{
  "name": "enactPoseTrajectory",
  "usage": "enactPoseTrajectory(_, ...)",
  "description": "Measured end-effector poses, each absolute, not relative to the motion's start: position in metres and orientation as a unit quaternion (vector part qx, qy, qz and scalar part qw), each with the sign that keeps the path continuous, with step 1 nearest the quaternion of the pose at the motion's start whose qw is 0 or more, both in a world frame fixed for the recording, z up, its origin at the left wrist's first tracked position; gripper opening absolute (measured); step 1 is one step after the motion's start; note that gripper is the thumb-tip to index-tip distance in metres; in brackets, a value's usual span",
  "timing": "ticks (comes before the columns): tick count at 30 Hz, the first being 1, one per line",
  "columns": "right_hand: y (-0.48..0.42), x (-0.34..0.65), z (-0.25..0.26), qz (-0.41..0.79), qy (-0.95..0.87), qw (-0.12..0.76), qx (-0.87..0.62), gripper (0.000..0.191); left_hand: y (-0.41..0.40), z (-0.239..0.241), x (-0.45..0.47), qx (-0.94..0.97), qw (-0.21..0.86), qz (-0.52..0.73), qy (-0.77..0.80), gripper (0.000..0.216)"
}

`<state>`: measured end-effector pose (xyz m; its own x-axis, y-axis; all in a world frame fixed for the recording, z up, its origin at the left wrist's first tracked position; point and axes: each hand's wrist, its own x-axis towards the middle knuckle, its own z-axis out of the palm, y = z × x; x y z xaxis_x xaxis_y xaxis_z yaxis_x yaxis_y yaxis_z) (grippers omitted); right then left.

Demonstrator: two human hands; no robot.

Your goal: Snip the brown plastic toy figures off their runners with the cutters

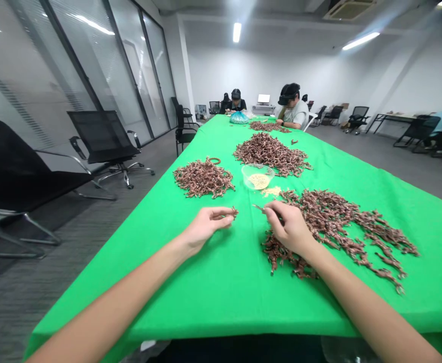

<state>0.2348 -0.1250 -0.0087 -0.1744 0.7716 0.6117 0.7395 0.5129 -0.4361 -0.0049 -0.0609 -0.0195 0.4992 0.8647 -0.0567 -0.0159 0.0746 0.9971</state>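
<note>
My left hand [208,224] is closed in a pinch on a small brown figure [235,212], a bit above the green cloth. To its right, my right hand [287,224] pinches a thin slender piece [258,207] whose kind I cannot make out; its tip points left toward the other hand. A big spread of similar brown figures [330,217] lies under and beside my right hand, some strung out in chains. Beyond the hands stands a clear plastic bowl [246,177] with small pale bits in it. More pale bits [272,191] lie on the cloth beside the bowl.
A brown heap [204,179] lies at left with a brown ring [215,161] behind it; a larger heap [270,154] is farther back. Green cloth [221,297] covers the long table. Two people in headsets sit at the far end near a blue bag [239,117]. Black chairs [103,136] stand left.
</note>
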Motion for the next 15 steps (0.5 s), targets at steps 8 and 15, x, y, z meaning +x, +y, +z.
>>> enactPoseTrajectory(8,-0.104,0.206,0.003,-0.153,-0.808,0.345,-0.452,0.032,-0.066,-0.007,-0.007,0.511,0.693,0.390,0.328,0.034)
enactPoseTrajectory(15,-0.104,0.214,-0.017,-0.111,-0.786,0.370,-0.482,0.029,-0.055,-0.020,-0.010,0.661,0.526,0.379,0.378,0.030)
